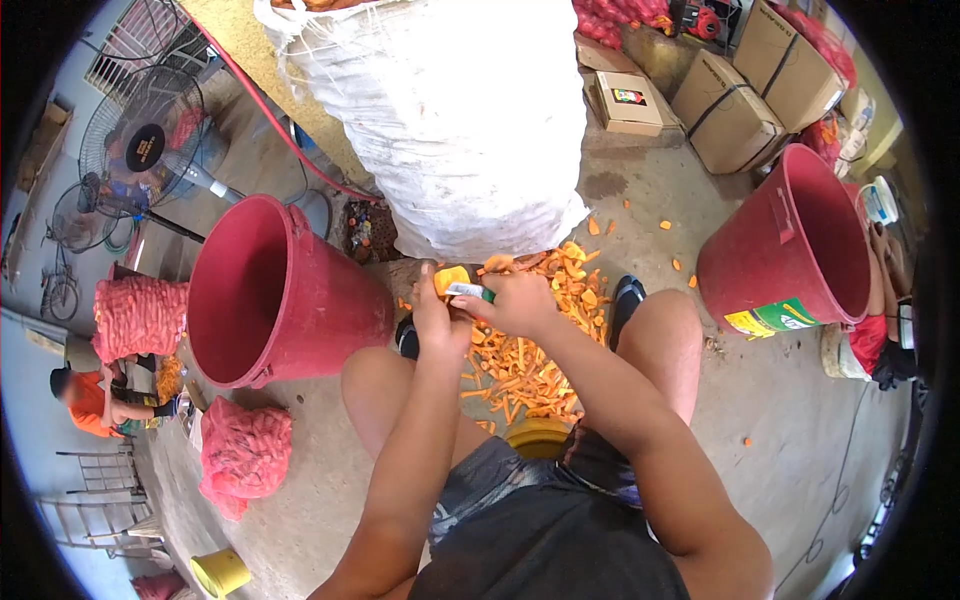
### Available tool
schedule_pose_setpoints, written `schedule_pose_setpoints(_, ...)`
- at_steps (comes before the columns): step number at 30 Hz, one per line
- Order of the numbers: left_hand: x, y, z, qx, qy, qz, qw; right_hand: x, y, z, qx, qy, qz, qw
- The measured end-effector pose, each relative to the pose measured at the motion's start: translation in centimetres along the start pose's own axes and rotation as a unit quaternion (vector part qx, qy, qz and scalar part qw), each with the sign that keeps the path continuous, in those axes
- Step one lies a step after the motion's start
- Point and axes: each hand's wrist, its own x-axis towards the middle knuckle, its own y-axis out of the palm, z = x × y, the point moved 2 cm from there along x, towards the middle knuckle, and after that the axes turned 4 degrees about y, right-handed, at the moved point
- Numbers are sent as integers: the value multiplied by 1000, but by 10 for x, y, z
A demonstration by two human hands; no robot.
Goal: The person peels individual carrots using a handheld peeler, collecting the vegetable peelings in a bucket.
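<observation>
My left hand (433,318) is closed around a yellow-orange vegetable piece (452,277), its cut face turned up. In my right hand (522,302) is a short knife (468,290) with a pale blade and a green handle end; the blade lies right at the lower edge of the piece. Both hands meet in front of my knees, above a heap of orange peelings and offcuts (530,365) on the floor. Just beyond the hands stands a tall white sack (470,130), with orange pieces showing at its top.
Large red bins stand at left (345,300) and right (735,260). A red mesh bag (245,450) lies at lower left, near a yellow bucket (222,572). A fan (145,147) and a person in orange (92,405) are farther left; cardboard boxes (725,115) sit back right.
</observation>
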Motion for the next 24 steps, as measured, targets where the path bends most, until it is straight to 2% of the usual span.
schedule_pose_setpoints(3,-10,9,-30,-56,-69,70,994,8,-6,-9,99,-1,54,994)
schedule_pose_setpoints(5,-16,18,-36,-84,-68,98,989,9,-15,-10,170,-3,80,982)
schedule_pose_setpoints(7,-12,16,-35,-99,-96,172,975,9,-16,-11,126,-24,70,989)
schedule_pose_setpoints(8,-11,13,-31,-99,-97,172,975,8,-16,-11,84,-41,57,994)
schedule_pose_setpoints(11,-24,24,-28,10,-92,244,965,5,-16,-8,38,-45,40,997)
schedule_pose_setpoints(14,-38,42,-29,34,-88,197,976,1,-25,-3,46,-29,32,998)
schedule_pose_setpoints(17,-37,37,-26,37,-81,232,969,0,-32,0,34,11,65,997)
schedule_pose_setpoints(24,-33,33,-30,17,-105,195,975,1,-13,-7,1,-30,66,997)
